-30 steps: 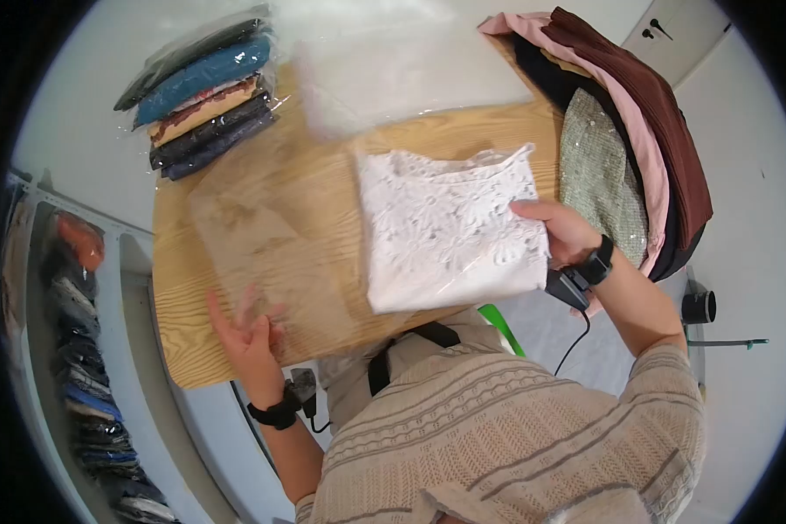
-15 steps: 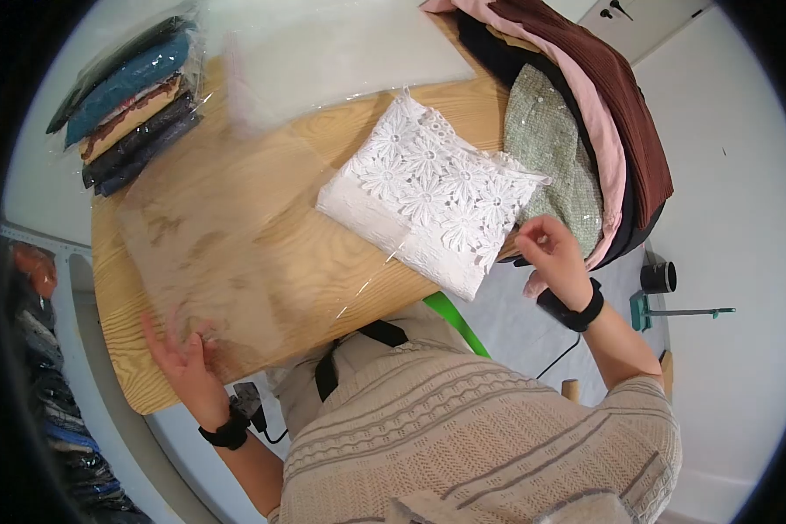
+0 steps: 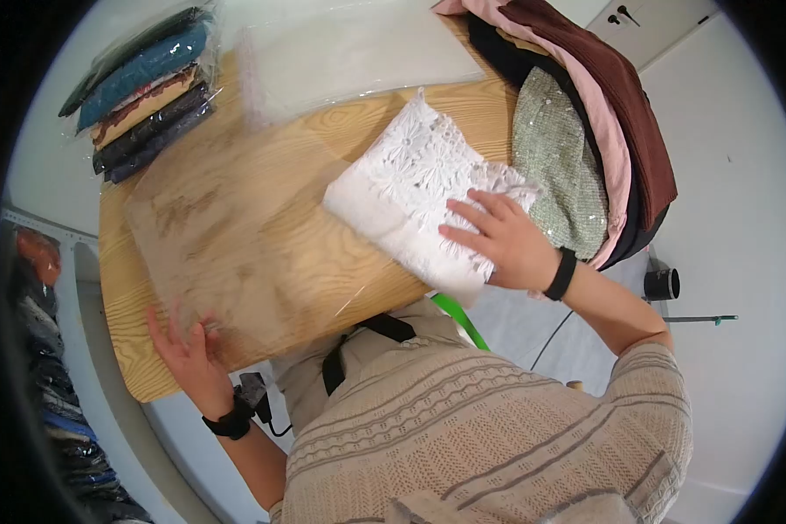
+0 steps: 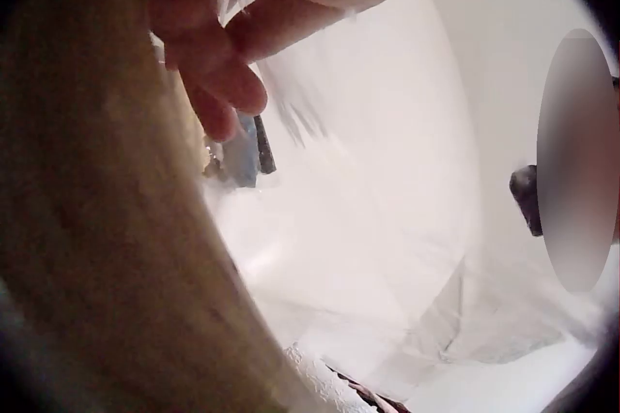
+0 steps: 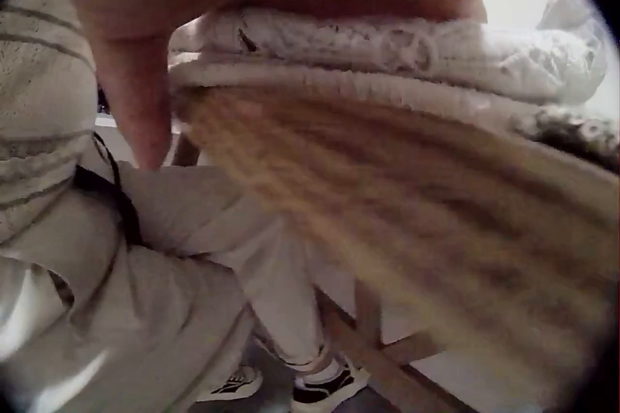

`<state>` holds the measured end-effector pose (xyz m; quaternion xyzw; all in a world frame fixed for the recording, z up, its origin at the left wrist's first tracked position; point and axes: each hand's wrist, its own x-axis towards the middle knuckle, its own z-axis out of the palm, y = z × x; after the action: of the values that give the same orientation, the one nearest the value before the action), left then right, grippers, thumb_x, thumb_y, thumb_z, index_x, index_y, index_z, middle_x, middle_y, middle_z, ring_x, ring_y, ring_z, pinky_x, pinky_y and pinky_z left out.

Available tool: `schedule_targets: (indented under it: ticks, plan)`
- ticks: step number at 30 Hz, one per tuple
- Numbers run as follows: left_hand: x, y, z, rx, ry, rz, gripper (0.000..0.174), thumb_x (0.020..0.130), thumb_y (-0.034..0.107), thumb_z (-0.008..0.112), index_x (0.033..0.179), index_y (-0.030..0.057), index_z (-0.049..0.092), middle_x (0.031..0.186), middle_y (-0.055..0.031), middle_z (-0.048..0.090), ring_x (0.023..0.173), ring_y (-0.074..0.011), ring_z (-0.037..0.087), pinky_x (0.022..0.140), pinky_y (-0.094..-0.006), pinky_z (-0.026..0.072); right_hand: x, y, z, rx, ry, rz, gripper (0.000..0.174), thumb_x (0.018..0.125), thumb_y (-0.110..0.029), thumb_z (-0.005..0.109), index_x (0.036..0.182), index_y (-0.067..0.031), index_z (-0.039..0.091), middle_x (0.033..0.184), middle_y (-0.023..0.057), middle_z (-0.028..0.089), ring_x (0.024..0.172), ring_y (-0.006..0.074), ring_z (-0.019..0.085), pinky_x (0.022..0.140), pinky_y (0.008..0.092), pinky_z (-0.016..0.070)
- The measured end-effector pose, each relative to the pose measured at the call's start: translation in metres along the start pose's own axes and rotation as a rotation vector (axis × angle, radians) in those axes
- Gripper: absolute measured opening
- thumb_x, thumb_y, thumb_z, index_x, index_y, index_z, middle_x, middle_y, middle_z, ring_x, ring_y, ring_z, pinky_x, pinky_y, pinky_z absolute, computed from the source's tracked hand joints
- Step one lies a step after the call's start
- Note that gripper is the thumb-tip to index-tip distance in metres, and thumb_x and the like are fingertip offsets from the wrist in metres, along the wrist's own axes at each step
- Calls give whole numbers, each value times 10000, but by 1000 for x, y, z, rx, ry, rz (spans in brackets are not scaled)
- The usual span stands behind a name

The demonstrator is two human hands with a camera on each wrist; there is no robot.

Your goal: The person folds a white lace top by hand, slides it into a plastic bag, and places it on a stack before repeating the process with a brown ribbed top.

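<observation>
at the near left corner of the table (image 3: 129, 358), the left hand (image 3: 190, 360) touches the clear bag (image 3: 218, 231); i cannot tell whether it pinches the film. i expect light, limp, slippery film: take one layer by its edge. the folded white lace garment (image 3: 389, 188) lies by the near right edge. i judge it soft, light, liable to snag: support from beneath. the right hand (image 3: 511, 244) rests on it, fingers spread, not gripping. the sequined garment (image 3: 561, 166), close by at the right edge, may catch the lace; beyond lies the brown garment (image 3: 633, 109).
</observation>
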<state>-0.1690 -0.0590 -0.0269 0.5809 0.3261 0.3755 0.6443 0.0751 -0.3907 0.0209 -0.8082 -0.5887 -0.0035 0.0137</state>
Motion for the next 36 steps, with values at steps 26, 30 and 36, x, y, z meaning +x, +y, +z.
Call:
schedule_targets:
  ticks: [26, 30, 36]
  plan:
    - [0, 1, 0, 8, -5, 42, 604, 867, -14, 495, 1404, 123, 256, 1345, -150, 404, 880, -141, 572, 658, -205, 475, 91, 50, -49, 467, -829, -15, 264, 741, -185, 612, 953, -30, 600, 894, 170, 635, 937, 335, 569, 1010, 509, 243]
    - [-1, 6, 2, 44, 1, 35, 606, 863, -26, 484, 1404, 125, 258, 1349, -154, 387, 884, -150, 572, 658, -213, 476, 116, 44, -41, 323, -655, -195, 320, 720, -202, 660, 958, 0, 587, 1048, 189, 568, 993, 336, 521, 903, 446, 364]
    - [1, 4, 3, 10, -40, 42, 604, 859, -40, 464, 1404, 109, 250, 1352, -173, 373, 883, -160, 575, 653, -214, 470, 110, 54, -23, 443, -439, -203, 430, 703, -214, 712, 1071, -27, 590, 1248, 180, 473, 1136, 318, 449, 921, 373, 376]
